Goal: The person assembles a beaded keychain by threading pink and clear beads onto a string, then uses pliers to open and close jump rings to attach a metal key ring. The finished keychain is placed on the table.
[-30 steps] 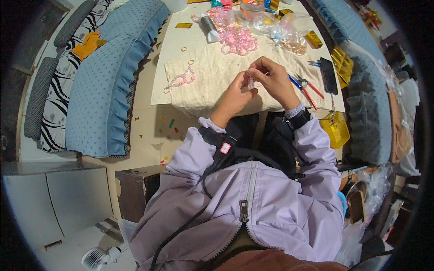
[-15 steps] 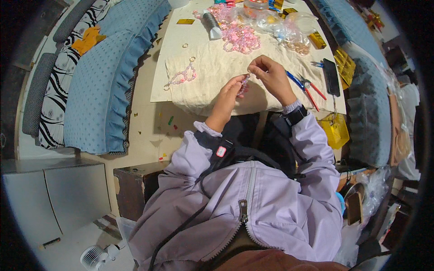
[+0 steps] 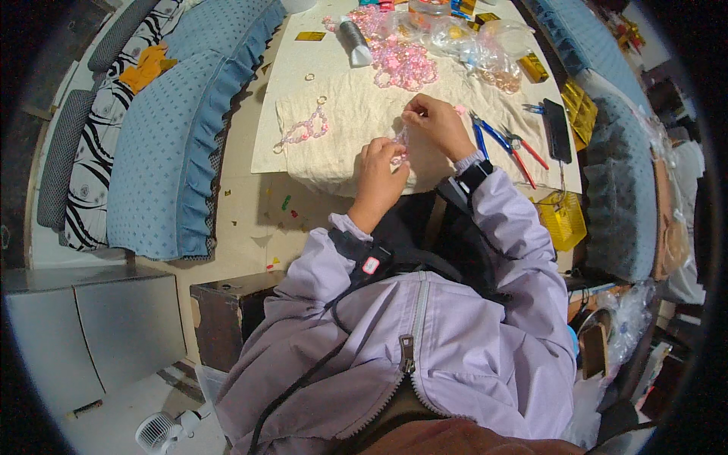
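Pale table point(image 3: 292, 61) flanked by blue sofas point(image 3: 163, 174)
The pale floor point(image 3: 246, 193) is strewn with scraps point(image 3: 286, 202); at lower left a grey cabinet point(image 3: 129, 326) is seen, a brown box point(image 3: 216, 322) set beside it and a white fan point(image 3: 157, 431) nearby.

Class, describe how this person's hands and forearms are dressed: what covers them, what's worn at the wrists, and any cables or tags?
The left hand and right hand are ungloved. Loose lilac sleeves end in gathered cuffs. Each wrist wears a black band. Near the left one sits a small white tag with a reddish border. A black cable crosses the jacket.
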Available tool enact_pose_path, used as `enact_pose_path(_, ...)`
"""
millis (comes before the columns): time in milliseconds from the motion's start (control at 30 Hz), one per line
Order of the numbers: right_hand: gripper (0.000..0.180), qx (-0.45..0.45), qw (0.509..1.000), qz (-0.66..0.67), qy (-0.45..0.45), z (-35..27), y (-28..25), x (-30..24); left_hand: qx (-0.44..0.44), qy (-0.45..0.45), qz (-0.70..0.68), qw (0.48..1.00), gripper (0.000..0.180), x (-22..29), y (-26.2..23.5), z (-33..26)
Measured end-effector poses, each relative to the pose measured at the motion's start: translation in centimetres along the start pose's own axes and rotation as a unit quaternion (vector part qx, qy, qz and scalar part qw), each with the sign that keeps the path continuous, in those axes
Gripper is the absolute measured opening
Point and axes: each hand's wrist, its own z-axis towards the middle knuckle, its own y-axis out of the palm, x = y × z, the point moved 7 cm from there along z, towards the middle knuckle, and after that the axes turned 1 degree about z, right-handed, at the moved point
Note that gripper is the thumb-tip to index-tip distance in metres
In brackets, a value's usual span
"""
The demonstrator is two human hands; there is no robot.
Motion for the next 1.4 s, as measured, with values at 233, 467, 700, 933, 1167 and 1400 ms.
enact_pose_path(233,0.018,-0.012,0.997,-0.071,-0.004,1.1,1.9,0.7,0.002,0.044,0.119,0.992,0.02,0.5,-1.2,-0.4)
enact_pose_path(467,0.018,0.105,0.992,-0.046,-0.047,0.4,-1.3,0.9,-0.035,0.129,0.1,0.986,0.023,0.7,-1.4,-0.7)
enact_pose_path(700,0.015,0.129,0.981,-0.145,0.011,-3.9,-8.9,3.6,-0.039,0.106,0.062,0.992,0.023,-0.2,-1.4,0.2)
enact_pose_path(933,0.014,0.119,0.974,-0.192,-0.003,-4.0,-9.0,4.2,-0.038,0.153,0.118,0.981,0.032,-0.6,-0.9,3.3)
enact_pose_path(1167,0.013,0.103,0.975,-0.181,-0.076,-2.1,-6.9,2.5,-0.079,0.127,0.156,0.976,0.039,-2.5,0.6,3.0)
enact_pose_path(1400,0.009,0.052,0.988,-0.105,-0.098,-2.5,-3.1,0.1,-0.023,0.083,0.069,0.994,0.03,-3.5,-0.3,3.2)
